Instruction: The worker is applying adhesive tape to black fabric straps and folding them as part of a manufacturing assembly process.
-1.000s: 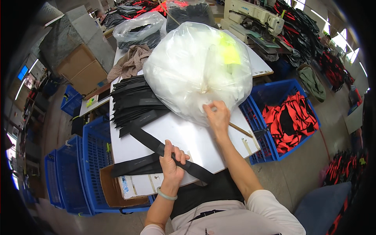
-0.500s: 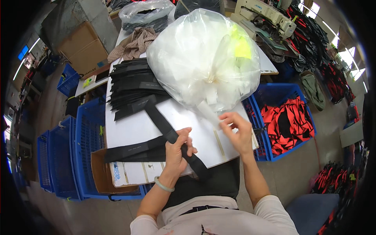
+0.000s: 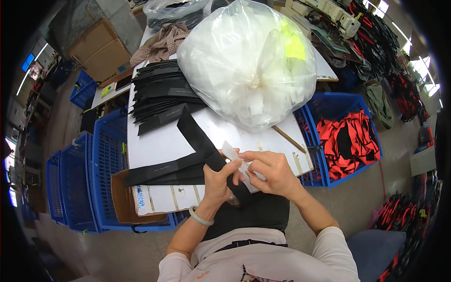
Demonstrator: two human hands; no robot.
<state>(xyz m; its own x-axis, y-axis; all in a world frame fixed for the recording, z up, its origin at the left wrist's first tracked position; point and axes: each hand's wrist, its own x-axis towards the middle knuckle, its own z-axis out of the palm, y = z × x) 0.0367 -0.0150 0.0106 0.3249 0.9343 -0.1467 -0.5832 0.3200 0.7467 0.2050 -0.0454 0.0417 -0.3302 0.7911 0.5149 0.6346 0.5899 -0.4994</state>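
Note:
A long black fabric strap point(image 3: 195, 136) lies across the white table point(image 3: 159, 145), and my left hand point(image 3: 220, 177) grips it near the front edge. My right hand point(image 3: 272, 171) meets the left hand and pinches a small white label point(image 3: 231, 152) against the strap. Behind the hands, a big clear plastic bag point(image 3: 244, 61) full of white pieces sits on the table. To its left lies a pile of black straps point(image 3: 159, 94).
Blue plastic crates point(image 3: 89, 178) stand left of the table; another blue crate point(image 3: 347, 136) on the right holds red and black pieces. A brown cardboard box point(image 3: 124, 207) sits at the table's front left. A thin wooden stick point(image 3: 289, 138) lies by the bag. Sewing machines stand behind.
My right hand came back from the plastic bag with a white label and joined my left hand on the black strap.

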